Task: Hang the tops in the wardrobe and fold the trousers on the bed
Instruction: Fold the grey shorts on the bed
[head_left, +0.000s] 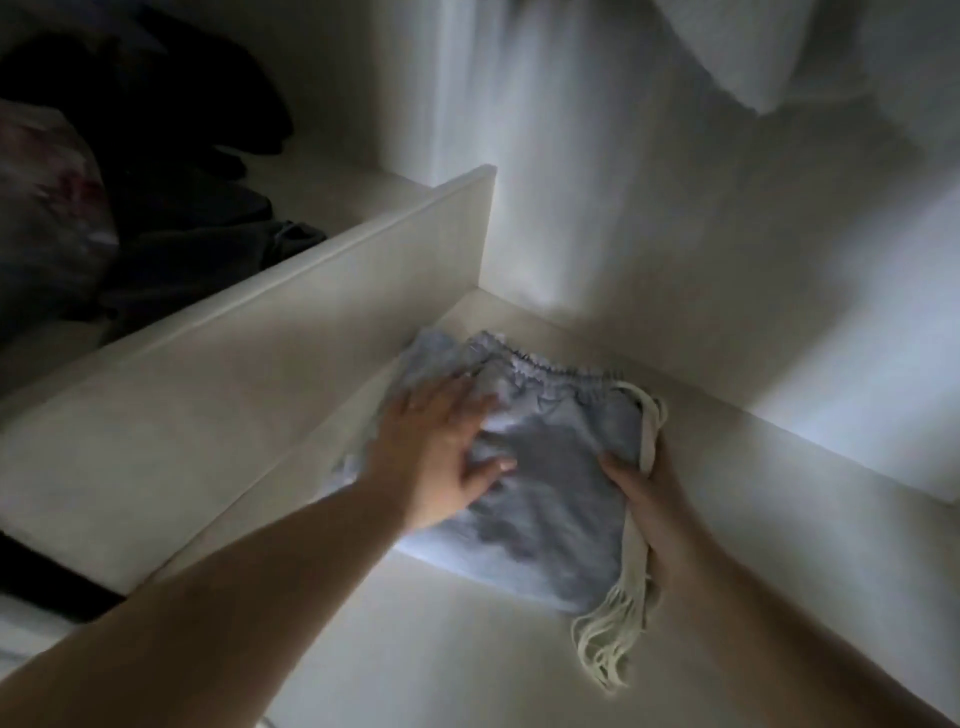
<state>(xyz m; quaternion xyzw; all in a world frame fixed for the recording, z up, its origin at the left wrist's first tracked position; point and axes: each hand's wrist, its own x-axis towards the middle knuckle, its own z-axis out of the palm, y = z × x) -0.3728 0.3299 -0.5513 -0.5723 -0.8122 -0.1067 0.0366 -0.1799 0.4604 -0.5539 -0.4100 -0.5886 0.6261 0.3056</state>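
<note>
Folded light grey-blue trousers (545, 499) with an elastic waistband and a cream fringed drawstring lie on a white wardrobe shelf (779, 519), in its back left corner. My left hand (441, 457) rests flat on top of the trousers' left side, fingers spread. My right hand (649, 514) grips the trousers' right edge, with the thumb on top and the drawstring running over it. White garments (753, 57) hang above at the top right.
A white vertical divider (291, 317) walls the shelf off on the left. Beyond it, the neighbouring compartment holds dark clothes (171, 208) and a patterned bundle (47, 208). The wardrobe's back wall stands close behind the trousers.
</note>
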